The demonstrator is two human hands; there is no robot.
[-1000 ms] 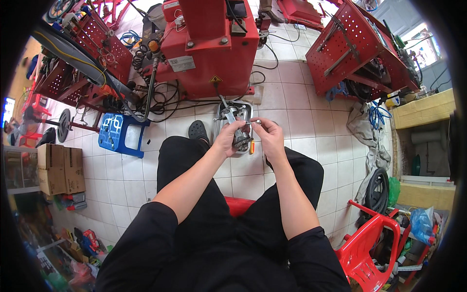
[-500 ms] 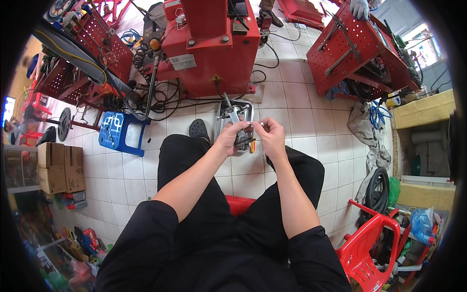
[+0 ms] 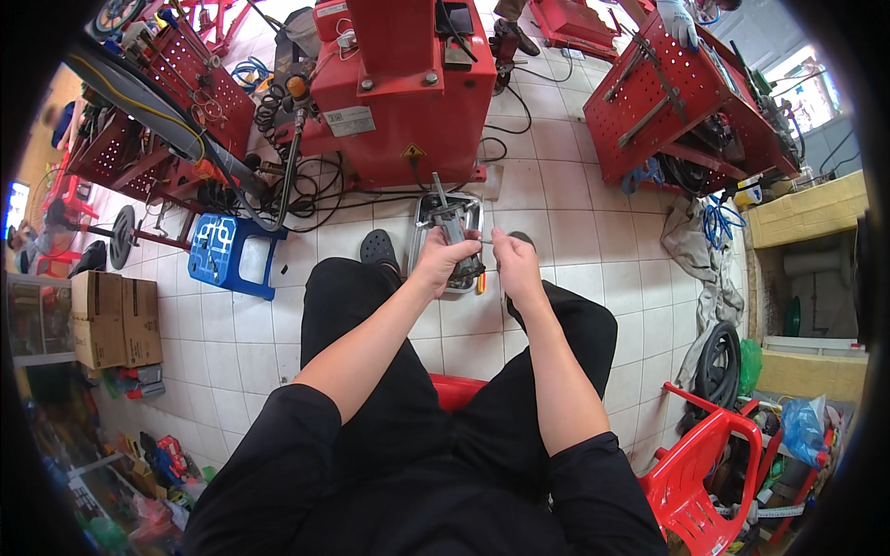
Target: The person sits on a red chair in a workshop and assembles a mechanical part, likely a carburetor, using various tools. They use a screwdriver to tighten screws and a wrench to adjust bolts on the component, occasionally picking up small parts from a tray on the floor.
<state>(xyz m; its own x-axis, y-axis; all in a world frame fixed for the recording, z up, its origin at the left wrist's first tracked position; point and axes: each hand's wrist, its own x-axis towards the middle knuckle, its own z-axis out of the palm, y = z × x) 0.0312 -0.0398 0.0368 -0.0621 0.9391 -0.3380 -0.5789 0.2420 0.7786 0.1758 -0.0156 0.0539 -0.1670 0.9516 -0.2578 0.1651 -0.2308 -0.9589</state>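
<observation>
My left hand (image 3: 436, 261) is wrapped round a grey metal mechanical part (image 3: 451, 230) with a long thin shaft pointing up and away. Its lower end looks dark and greasy. My right hand (image 3: 515, 263), just to the right, pinches a small thin metal rod (image 3: 488, 242) that points left toward the part. Whether the rod's tip touches the part I cannot tell. Below both hands a silver metal tray (image 3: 417, 227) lies on the floor. A yellow and red handle (image 3: 481, 282) shows at its right edge.
Ahead stands a big red machine (image 3: 399, 120) with hoses and cables at its foot. A blue stool (image 3: 227, 252) is at the left, near cardboard boxes (image 3: 116, 320). Red tool carts (image 3: 649, 102) flank the machine. On the right is a red chair (image 3: 700, 482). A gloved hand (image 3: 679, 23) rests on the right cart.
My right hand has drawn slightly right and down from my left, exposing more of the thin rod. The metal part has tilted a little. The gloved hand at the cart has shifted.
</observation>
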